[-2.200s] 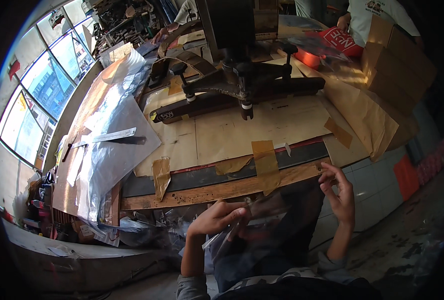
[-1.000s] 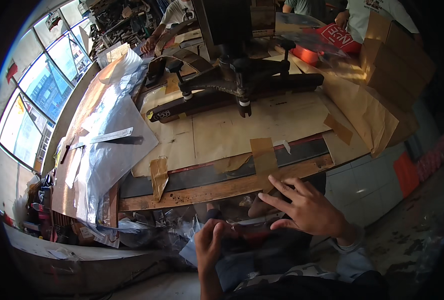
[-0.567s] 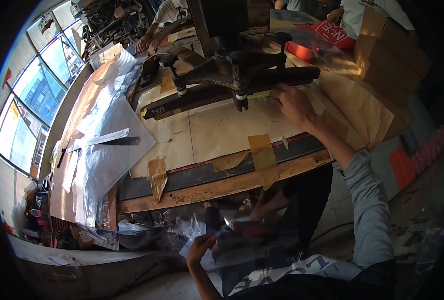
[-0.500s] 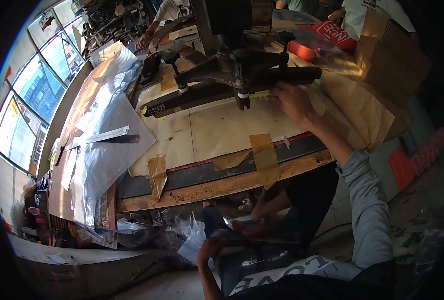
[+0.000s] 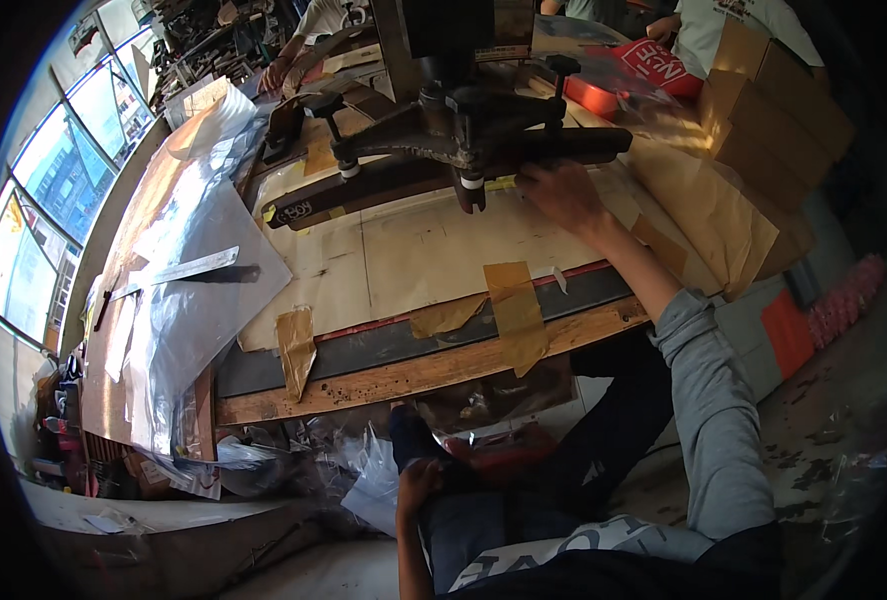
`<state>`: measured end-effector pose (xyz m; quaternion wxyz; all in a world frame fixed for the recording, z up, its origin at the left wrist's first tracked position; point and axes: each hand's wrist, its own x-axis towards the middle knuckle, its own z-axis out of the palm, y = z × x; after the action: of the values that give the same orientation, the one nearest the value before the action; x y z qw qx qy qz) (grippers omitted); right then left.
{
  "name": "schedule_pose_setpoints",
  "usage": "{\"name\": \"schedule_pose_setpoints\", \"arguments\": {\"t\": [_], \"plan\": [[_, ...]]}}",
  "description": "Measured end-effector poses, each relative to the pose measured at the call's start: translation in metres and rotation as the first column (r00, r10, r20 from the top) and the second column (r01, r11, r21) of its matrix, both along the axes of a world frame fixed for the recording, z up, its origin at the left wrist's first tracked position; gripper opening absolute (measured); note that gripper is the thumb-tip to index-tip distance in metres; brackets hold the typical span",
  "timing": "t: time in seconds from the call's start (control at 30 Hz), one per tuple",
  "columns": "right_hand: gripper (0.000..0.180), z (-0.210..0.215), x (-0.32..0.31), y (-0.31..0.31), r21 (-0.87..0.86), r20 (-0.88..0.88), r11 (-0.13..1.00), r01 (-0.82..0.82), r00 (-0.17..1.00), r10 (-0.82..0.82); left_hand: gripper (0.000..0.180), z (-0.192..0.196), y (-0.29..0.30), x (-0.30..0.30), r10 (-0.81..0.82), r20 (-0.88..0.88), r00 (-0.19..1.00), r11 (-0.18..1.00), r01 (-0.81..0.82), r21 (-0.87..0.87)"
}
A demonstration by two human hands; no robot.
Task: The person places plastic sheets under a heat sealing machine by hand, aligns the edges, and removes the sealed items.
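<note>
My right hand (image 5: 562, 195) is stretched far across the workbench (image 5: 414, 375). Its curled fingers lie against the near edge of a long dark plank (image 5: 364, 195), just right of a black star-shaped chair base with castors (image 5: 454, 125) that lies on the plank. I cannot see whether the hand grips anything. My left hand (image 5: 419, 485) is low by my lap, resting on my dark trouser leg beside crumpled clear plastic bags (image 5: 374, 480). Its grip is hidden.
Cardboard sheets patched with brown tape (image 5: 514, 310) cover the bench. A clear plastic sheet (image 5: 194, 310) with a metal ruler (image 5: 189, 268) lies at left. Cardboard boxes (image 5: 774, 100) and a red box (image 5: 664, 65) stand at right. Other people work at the far side.
My right hand rose from my lap and reached across the bench to the dark plank, then shifted slightly left. My left hand stayed low by the plastic bags.
</note>
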<state>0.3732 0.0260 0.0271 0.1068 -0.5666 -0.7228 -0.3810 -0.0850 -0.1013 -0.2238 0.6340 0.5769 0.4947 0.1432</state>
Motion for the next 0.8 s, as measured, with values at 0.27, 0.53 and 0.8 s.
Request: {"name": "schedule_pose_setpoints", "arguments": {"t": [0.27,0.53,0.8], "plan": [[0.027,-0.004,0.011,0.003,0.012,0.027,0.999,-0.046,0.999,0.046,0.029,0.001,-0.003,-0.004,0.029,-0.030,0.999,1.000,-0.028,0.004],[0.026,0.005,0.012,-0.005,-0.080,-0.059,0.997,-0.017,0.998,0.012,0.030,0.007,-0.006,-0.005,0.052,-0.035,0.998,0.998,-0.051,0.030],[0.026,-0.002,0.016,0.005,-0.095,0.053,0.995,0.027,0.998,-0.022,0.031,0.012,-0.005,-0.004,0.062,-0.071,0.996,0.998,-0.061,0.007]]}}
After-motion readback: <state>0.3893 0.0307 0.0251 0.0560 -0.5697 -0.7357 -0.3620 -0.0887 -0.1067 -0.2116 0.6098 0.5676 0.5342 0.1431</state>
